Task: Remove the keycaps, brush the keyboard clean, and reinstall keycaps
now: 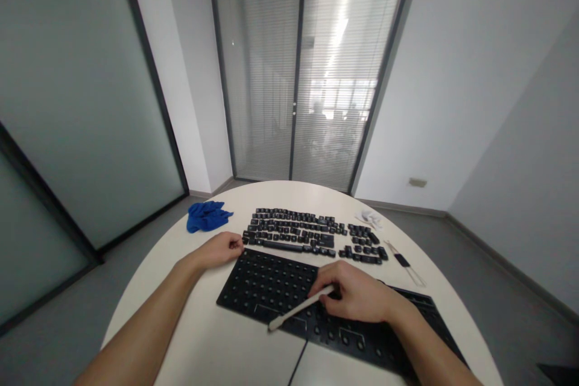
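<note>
A black keyboard (271, 277) with its keycaps off lies at a slant on the table, bare key posts showing. My right hand (350, 292) is closed round the handle of a pale toothbrush (298, 309). The brush head points left and down, at the keyboard's near edge. My left hand (221, 250) has its fingers curled in at the keyboard's far left corner, touching it; the fingertips are partly hidden. Just beyond the keyboard, loose black keycaps (294, 230) lie in rows, with a long space bar (283, 246) among them.
A crumpled blue cloth (208, 216) lies at the left of the round white table (199, 338). On the right are a wire keycap puller (404, 262) with a dark grip and a crumpled white item (368, 218). A cable (297, 362) runs from the keyboard's near edge.
</note>
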The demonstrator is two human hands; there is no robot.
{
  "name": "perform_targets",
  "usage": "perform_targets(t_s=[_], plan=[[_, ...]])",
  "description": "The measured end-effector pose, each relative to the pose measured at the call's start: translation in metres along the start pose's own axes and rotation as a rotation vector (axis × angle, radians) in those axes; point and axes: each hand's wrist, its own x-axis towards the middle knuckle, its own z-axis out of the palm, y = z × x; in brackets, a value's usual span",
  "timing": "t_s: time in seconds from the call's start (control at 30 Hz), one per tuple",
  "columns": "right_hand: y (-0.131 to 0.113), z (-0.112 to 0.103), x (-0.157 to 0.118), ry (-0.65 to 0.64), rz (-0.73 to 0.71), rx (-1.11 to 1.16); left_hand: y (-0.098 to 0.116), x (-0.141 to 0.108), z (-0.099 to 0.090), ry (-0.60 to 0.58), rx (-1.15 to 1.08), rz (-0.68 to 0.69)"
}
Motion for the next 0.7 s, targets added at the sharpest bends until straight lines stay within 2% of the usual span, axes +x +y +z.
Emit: perform_targets(t_s=[0.43,0.7], plan=[[0.017,-0.010,0.000,0.205,0.206,-0.176,0.001,-0.002,-0.001,0.002,-0.002,-0.008],[0.018,-0.012,0.000,0.232,0.245,-0.195,-0.001,-0.002,0.000,0.003,0.008,-0.023]])
